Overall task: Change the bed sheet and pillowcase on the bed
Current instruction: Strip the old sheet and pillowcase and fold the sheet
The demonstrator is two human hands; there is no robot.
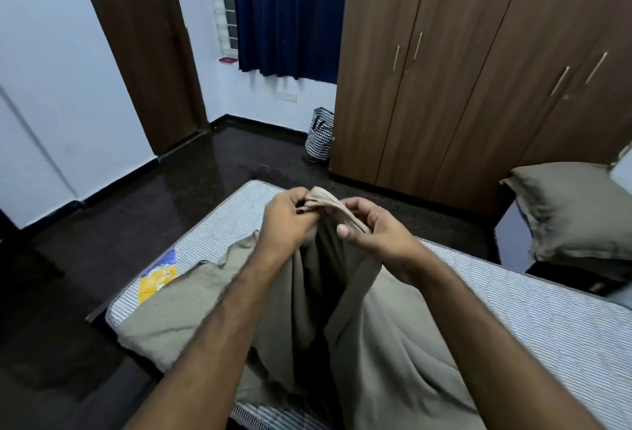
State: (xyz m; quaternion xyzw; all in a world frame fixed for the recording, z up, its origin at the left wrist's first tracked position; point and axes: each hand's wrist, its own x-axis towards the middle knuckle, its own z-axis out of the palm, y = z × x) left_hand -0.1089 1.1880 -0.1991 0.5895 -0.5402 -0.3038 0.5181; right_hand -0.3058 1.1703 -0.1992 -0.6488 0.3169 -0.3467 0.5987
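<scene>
Both hands hold a bunched edge of the khaki-beige cotton bed sheet (376, 344) up over the bare striped mattress (547, 320). Left hand (290, 221) has a closed grip, fingers curled round the fabric; right hand (372, 227) pinches it, thumb out. Rest of sheet drapes on the bed. Likely hunting a corner: keep feeding the hem along, don't let go. Grey-green pillow (574, 210) lies apart, right.

We see our two forearms bare from the bottom edge of the view up to the wrists, with no sleeve, watch, band or ring visible on either. Our left hand (285, 221) and right hand (378, 229) are bare too, ungloved, the fingernails cut short and unpainted.
</scene>
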